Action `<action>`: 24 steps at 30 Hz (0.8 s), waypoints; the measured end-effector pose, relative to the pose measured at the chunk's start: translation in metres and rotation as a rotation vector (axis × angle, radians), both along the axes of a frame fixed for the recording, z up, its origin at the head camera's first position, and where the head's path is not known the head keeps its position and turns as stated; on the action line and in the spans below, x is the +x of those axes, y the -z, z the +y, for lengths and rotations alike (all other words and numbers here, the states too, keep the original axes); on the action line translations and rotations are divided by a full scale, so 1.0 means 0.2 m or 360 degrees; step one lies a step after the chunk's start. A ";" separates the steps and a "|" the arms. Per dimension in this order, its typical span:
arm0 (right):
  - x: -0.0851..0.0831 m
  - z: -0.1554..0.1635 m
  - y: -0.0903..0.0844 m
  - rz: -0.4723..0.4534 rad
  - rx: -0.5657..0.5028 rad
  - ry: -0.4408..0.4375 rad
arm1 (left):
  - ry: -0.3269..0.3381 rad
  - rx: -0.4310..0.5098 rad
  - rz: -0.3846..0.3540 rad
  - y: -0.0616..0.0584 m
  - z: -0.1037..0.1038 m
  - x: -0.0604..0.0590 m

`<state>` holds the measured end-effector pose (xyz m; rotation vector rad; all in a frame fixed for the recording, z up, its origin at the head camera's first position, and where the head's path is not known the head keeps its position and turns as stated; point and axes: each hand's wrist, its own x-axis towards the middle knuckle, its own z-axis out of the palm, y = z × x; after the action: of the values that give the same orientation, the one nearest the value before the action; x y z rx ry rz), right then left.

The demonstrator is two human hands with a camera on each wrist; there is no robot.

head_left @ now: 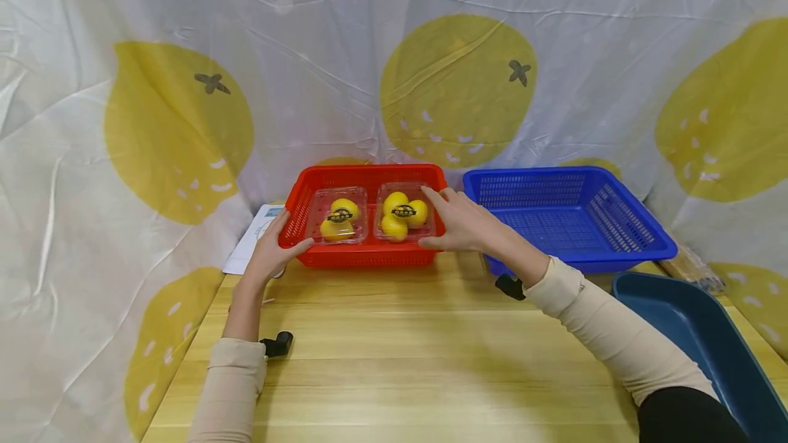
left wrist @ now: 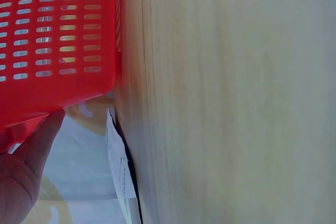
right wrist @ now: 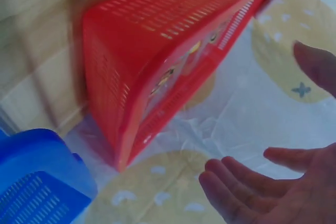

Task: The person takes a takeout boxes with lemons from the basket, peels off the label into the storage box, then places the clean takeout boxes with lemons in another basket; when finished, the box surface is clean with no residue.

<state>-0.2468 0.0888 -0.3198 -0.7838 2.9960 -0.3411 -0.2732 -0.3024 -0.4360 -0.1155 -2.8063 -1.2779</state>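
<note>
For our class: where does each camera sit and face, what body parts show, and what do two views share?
Head: on the head, facing forward and down at the red basket; left hand and right hand show.
Left wrist: worn there, facing the basket's side and table; left hand partly shows.
Right wrist: worn there, facing the red basket; both hands show.
Head and right wrist share the blue basket.

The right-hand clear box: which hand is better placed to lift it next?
Probably the right hand: open, beside that box. The left hand is at the left end of the red basket.
</note>
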 end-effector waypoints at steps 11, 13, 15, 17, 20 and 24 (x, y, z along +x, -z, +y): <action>-0.28 -0.14 -0.07 -0.0409 -0.0025 0.0036 | -0.0018 0.0013 0.0024 0.01 0.00 -0.01; -0.32 -0.16 -0.06 -0.0457 -0.0056 0.0060 | -0.0018 0.0015 0.0033 0.01 -0.01 -0.01; -0.35 -0.16 -0.04 -0.0509 -0.0102 0.0111 | -0.0016 0.0009 0.0038 0.02 -0.01 -0.01; -0.38 -0.16 -0.02 -0.0563 -0.0150 0.0182 | -0.0016 0.0010 0.0039 0.02 -0.01 -0.01; -0.42 -0.16 0.02 -0.0629 -0.0190 0.0261 | -0.0013 0.0011 0.0041 0.02 -0.01 0.00; -0.47 -0.18 0.07 -0.0680 -0.0173 0.0264 | -0.0012 0.0016 0.0057 0.02 0.00 0.00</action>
<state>-0.3413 0.0535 -0.3337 -0.4018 2.6564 -0.5965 -0.2728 -0.3030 -0.4409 -0.1259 -2.7678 -1.2751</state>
